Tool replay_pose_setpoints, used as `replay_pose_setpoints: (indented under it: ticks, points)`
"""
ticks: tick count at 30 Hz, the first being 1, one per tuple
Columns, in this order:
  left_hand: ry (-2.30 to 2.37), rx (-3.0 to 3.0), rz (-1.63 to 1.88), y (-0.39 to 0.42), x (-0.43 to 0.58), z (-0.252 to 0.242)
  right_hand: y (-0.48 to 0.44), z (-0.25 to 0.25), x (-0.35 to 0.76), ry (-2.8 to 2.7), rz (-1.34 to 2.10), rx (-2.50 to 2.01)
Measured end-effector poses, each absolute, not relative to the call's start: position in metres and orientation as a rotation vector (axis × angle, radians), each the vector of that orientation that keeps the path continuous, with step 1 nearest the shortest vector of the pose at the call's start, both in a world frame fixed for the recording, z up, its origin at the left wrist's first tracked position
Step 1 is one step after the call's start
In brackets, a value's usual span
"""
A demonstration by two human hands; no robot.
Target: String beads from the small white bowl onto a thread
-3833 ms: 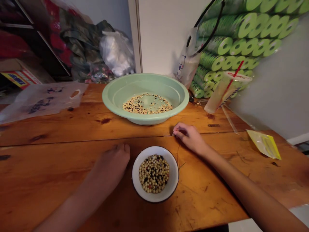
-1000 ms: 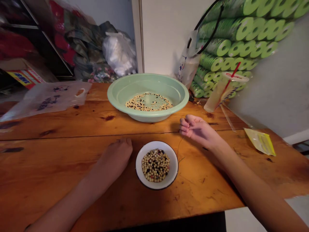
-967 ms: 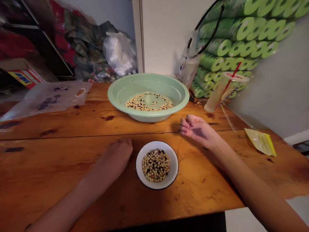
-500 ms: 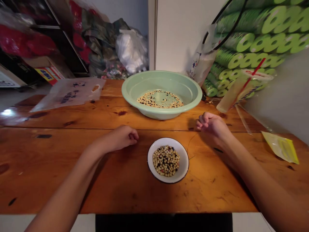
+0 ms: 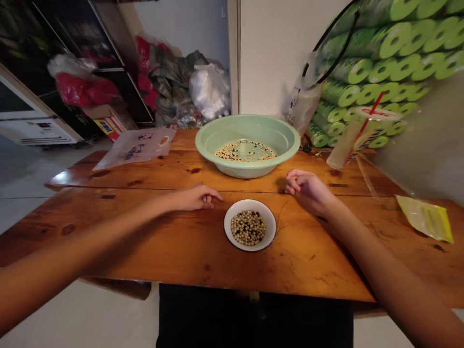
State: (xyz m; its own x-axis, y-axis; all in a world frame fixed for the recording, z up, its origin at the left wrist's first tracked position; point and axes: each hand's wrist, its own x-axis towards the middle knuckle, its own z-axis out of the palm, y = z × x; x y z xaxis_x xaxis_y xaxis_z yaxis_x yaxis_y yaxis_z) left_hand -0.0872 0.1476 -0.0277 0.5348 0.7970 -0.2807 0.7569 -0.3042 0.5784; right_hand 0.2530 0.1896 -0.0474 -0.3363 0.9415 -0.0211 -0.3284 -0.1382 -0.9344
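Note:
A white bowl [image 5: 269, 227] with a dark rim stands near the front of the wooden table, holding many small round beads [image 5: 248, 228], mostly cream with dark ones mixed in. To its left rests my left hand [image 5: 198, 197], index finger stretched toward the bowl and the other fingers curled; it holds nothing. My right hand [image 5: 308, 187] lies on the table right of the bowl, fingers loosely curled in, with nothing visible in them. Behind both hands sits a pale green basin [image 5: 246, 169] with similar tiny beads [image 5: 242, 151] scattered over its bottom.
A flat plastic bag [image 5: 139, 147] lies at the back left of the table [image 5: 174, 241]. On the right are a lidded cup [image 5: 342, 145] with a red straw and a yellow-and-clear packet [image 5: 426, 217]. Green rolls [image 5: 380, 67] are stacked behind.
My left hand has shifted closer to the bowl, and its index finger has stretched out. The right hand remains curled in about the same place. The view has turned slightly left.

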Motion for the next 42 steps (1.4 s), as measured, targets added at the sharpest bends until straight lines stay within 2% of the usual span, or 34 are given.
replay_pose_setpoints:
  ticks: [6, 22, 33, 42]
  points:
    - [1.168, 1.999, 0.027, 0.163, -0.092, -0.036, 0.192, -0.050, 0.253, -1.118, 1.678, -0.773]
    - [1.150, 1.905, 0.154, 0.172, -0.097, -0.043, 0.195, -0.053, 0.255, -1.096, 1.706, -0.735]
    - [1.348, 1.509, 0.698, 0.159, -0.100, -0.060, 0.200, -0.055, 0.264, -1.195, 1.671, -0.753]
    - [1.169, 1.331, 1.352, 0.102, -0.054, -0.018, 0.172, -0.033, 0.242, -1.486, 1.511, -0.792]
